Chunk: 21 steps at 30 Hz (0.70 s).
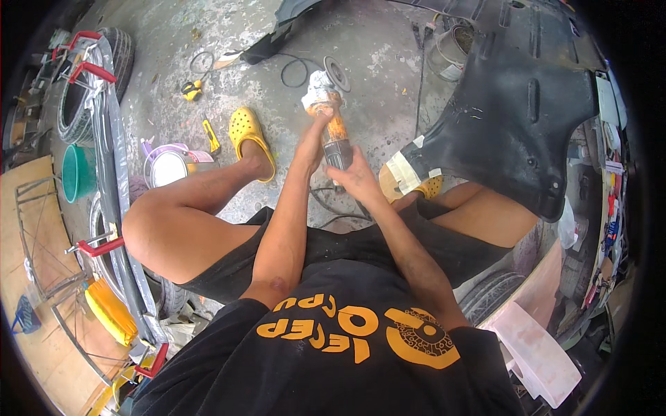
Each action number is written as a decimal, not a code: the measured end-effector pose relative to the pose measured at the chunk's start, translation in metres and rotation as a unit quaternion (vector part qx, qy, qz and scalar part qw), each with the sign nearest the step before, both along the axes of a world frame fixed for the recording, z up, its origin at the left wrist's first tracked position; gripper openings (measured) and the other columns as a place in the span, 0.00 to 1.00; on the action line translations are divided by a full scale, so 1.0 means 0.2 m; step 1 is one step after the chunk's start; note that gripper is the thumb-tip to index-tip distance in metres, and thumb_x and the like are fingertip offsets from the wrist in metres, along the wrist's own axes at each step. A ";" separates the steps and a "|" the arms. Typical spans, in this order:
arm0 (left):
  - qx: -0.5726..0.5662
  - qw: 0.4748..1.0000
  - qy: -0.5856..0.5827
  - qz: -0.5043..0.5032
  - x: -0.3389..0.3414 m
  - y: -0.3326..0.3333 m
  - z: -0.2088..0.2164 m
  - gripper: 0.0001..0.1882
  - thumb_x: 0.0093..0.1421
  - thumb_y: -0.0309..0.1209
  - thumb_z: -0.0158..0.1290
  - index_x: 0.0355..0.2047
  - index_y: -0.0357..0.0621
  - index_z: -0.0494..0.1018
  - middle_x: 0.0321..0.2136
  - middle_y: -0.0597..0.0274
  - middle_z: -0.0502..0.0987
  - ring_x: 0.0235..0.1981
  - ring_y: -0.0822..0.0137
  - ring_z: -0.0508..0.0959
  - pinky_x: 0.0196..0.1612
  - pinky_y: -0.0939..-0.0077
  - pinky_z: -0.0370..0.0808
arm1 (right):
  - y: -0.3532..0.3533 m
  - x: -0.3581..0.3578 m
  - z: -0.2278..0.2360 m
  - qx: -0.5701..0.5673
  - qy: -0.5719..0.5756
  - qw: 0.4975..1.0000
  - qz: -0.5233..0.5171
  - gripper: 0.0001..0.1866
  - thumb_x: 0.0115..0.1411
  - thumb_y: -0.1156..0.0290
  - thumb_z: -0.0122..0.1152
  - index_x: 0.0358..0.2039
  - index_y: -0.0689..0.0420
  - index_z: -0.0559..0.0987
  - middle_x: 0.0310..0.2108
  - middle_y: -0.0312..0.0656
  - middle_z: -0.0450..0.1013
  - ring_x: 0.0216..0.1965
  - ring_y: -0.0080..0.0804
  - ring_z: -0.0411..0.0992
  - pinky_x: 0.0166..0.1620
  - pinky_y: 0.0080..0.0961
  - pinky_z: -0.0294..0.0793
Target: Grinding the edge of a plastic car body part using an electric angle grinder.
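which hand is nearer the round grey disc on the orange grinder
Left: left hand holds the grinder behind the disc; right hand is farther back, at its black rear.

Workshop (236, 28): grinder (336, 127), tyres (125, 59), clamps (94, 71)

The bare left forearm (286, 215) and right forearm (408, 243) reach forward and converge. The left hand (316, 130) is farther out, curled in a grip, its arm nearly straight. The right hand (358, 179) sits closer in, angled inward, thumb extended across; its fingers seem wrapped, though partly hidden.
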<state>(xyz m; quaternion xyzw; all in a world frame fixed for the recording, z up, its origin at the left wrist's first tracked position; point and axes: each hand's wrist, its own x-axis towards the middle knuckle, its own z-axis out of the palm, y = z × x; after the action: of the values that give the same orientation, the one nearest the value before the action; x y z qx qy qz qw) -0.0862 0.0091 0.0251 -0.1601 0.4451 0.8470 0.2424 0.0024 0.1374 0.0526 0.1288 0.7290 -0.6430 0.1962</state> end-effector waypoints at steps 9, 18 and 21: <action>-0.289 0.955 0.001 -0.063 0.08 -0.02 -0.21 0.25 0.61 0.47 0.63 0.41 0.32 0.75 0.33 0.51 0.82 0.29 0.63 0.83 0.33 0.71 0.81 | 0.10 -0.09 -0.69 0.351 0.028 0.933 -0.074 0.39 0.48 0.63 0.77 0.52 0.67 0.63 0.40 0.66 0.75 0.43 0.66 0.76 0.46 0.53 0.74; -0.317 0.941 0.034 -0.114 0.03 -0.02 -0.13 0.20 0.62 0.42 0.62 0.40 0.34 0.76 0.33 0.53 0.82 0.29 0.66 0.84 0.31 0.75 0.80 | 0.13 0.02 -0.81 0.373 0.081 0.923 -0.051 0.36 0.55 0.67 0.71 0.58 0.66 0.61 0.46 0.67 0.69 0.48 0.64 0.73 0.47 0.50 0.74; -0.333 0.934 0.065 -0.108 0.01 -0.01 -0.09 0.19 0.62 0.40 0.62 0.40 0.34 0.76 0.33 0.54 0.82 0.29 0.66 0.84 0.31 0.75 0.80 | 0.04 0.05 -0.77 0.356 0.095 0.928 -0.049 0.36 0.56 0.67 0.70 0.58 0.66 0.61 0.46 0.66 0.69 0.48 0.63 0.73 0.48 0.49 0.74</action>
<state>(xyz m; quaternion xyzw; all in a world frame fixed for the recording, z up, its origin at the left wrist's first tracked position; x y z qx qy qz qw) -0.0841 0.0066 0.0066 -0.1270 0.7313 0.6273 0.2356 0.0120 0.1446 -0.1015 0.1639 0.9181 -0.3591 0.0354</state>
